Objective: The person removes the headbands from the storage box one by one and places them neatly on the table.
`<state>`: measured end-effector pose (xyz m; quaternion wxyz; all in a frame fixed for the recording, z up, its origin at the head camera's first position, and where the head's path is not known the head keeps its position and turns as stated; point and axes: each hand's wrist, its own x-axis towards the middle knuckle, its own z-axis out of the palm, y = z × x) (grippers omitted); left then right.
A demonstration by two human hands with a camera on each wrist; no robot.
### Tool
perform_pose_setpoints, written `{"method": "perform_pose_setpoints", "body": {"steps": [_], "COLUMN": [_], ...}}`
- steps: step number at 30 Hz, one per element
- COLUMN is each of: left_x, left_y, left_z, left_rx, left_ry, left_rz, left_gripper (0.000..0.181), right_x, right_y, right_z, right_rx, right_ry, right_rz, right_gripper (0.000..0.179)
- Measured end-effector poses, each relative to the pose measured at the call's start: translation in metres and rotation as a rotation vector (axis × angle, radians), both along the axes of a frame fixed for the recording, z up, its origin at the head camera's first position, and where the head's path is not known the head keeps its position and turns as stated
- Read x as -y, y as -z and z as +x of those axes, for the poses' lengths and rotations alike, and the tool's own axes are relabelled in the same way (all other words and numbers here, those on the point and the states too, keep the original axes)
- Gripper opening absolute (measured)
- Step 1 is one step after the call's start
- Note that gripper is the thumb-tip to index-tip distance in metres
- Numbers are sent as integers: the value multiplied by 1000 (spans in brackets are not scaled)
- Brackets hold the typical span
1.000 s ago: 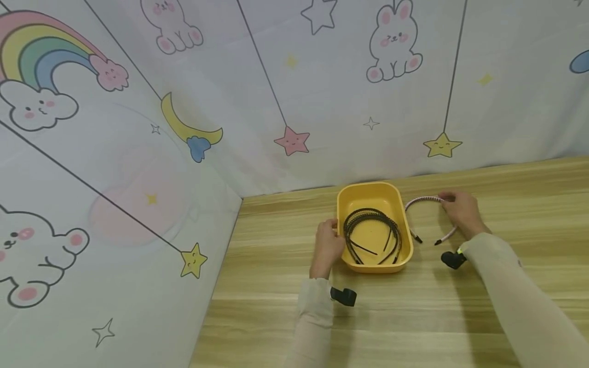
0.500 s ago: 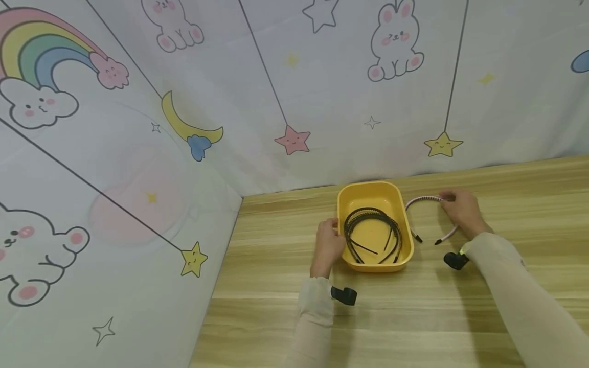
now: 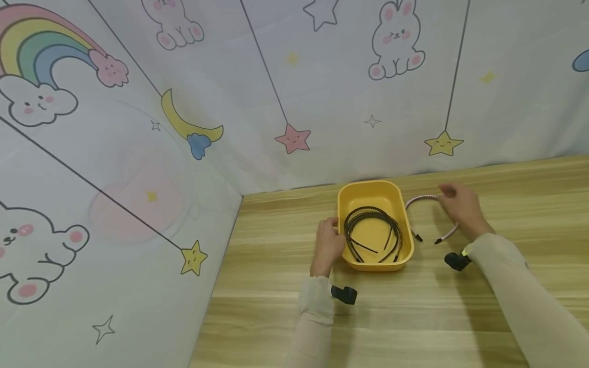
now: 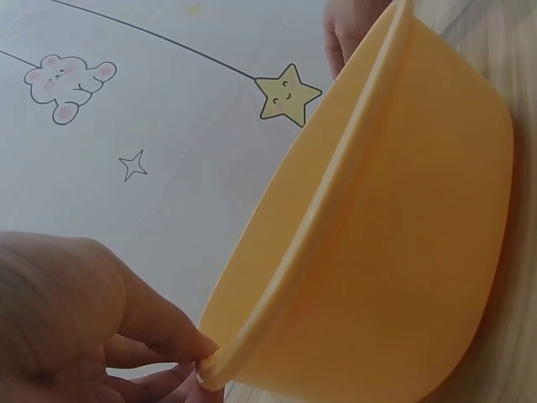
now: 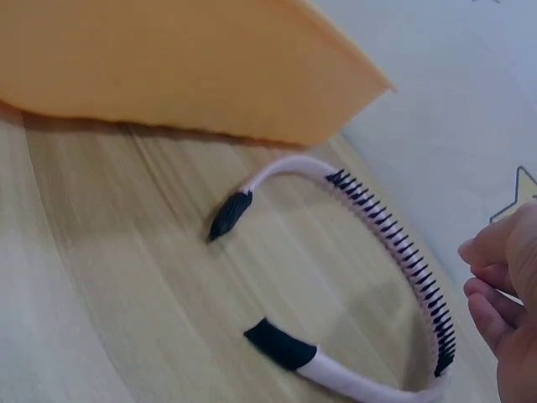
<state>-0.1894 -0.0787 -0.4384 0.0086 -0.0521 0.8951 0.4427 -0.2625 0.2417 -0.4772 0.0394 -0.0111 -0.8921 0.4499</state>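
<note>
My left hand (image 3: 329, 245) holds the left side of a yellow plastic basin (image 3: 371, 188). In the left wrist view its thumb and fingers pinch the basin's rim (image 4: 315, 220). Inside the basin, several black headbands (image 3: 368, 210) lie overlapped with their thin ends crossing. A pale pink headband (image 5: 393, 239) with black coiled wrapping and black tips rests on the table, right of the basin. Just above its right side is my right hand (image 3: 461, 208). The right wrist view shows that hand's fingers (image 5: 495, 311) loosely bent, apart from the headband and holding nothing.
A wood-grain table (image 3: 414, 317) carries everything. Its back edge meets a white cloth wall (image 3: 340, 102) printed with rabbits and stars, close behind the basin. Another printed wall (image 3: 138, 286) stands along the table's left side.
My right hand has let go of the pink headband and risen slightly off it, while the headband stays in place. My left hand and the basin have not visibly moved.
</note>
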Motion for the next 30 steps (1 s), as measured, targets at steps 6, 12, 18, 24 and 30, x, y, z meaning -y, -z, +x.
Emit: {"method": "perform_pose_setpoints", "body": {"steps": [6, 12, 18, 24, 30], "left_x": [0, 0, 0, -1, 0], "left_y": [1, 0, 0, -1, -1], "left_z": [-1, 0, 1, 1, 1], "left_rx": [-6, -10, -14, -10, -18], "left_ry": [3, 6, 11, 4, 10], "left_rz": [-16, -11, -19, -13, -21], "left_gripper": [54, 54, 54, 54, 54], "right_x": [11, 21, 33, 45, 58], "right_y": [-9, -16, -26, -38, -45], "right_z": [-1, 1, 3, 4, 3], "right_rx": [-56, -75, -131, -157, -164], "right_ry": [-2, -32, -47, -62, -88], "right_rz": [-1, -22, -25, -34, -42], "right_gripper": [40, 42, 41, 40, 40]}}
